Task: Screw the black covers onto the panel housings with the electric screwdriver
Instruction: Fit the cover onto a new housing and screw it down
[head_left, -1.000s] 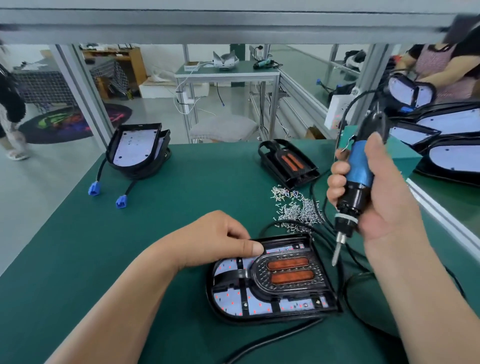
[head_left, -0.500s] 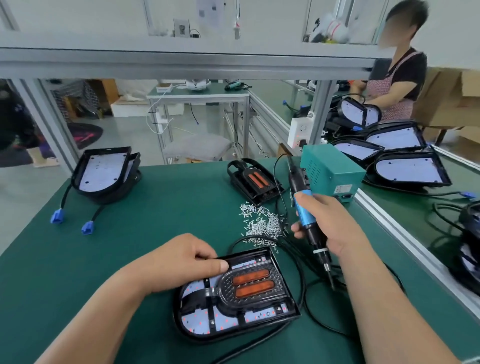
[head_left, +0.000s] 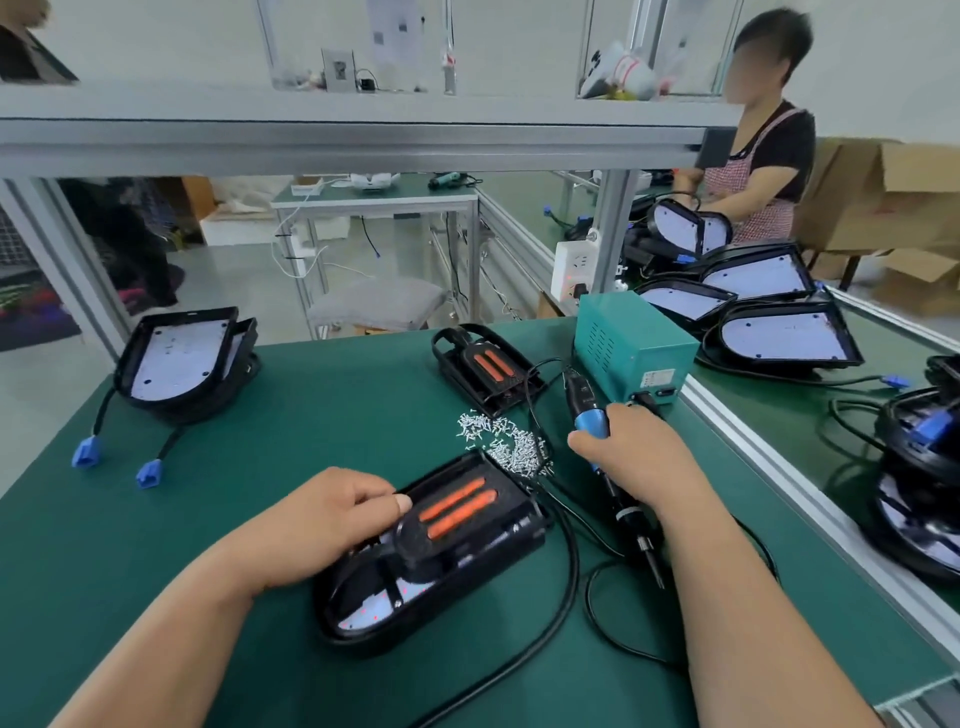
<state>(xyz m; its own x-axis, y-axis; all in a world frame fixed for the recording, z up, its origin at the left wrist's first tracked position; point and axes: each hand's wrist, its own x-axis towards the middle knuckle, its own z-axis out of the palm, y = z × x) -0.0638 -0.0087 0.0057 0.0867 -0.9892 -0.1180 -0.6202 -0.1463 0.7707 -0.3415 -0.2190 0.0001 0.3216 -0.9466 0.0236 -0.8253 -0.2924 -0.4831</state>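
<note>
Holding black cover (head_left: 415, 550) on housing (head_left: 358, 626), left hand (head_left: 322, 519) curled. Clasping screwdriver (head_left: 589, 421) in right hand (head_left: 639, 462). Apparently leaving second cover (head_left: 485, 370) undone.

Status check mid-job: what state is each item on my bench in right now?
left hand: holds panel housing, thumb on black cover
right hand: grips electric screwdriver
electric screwdriver: bit down, clear of the housing
black cover: seated on housing; fastening unclear
screws: loose pile on mat
spare cover: lying unfitted
stacked housings: uncovered, boards showing

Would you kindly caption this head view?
Left hand holds the housing; right hand holds the screwdriver beside it.
</note>
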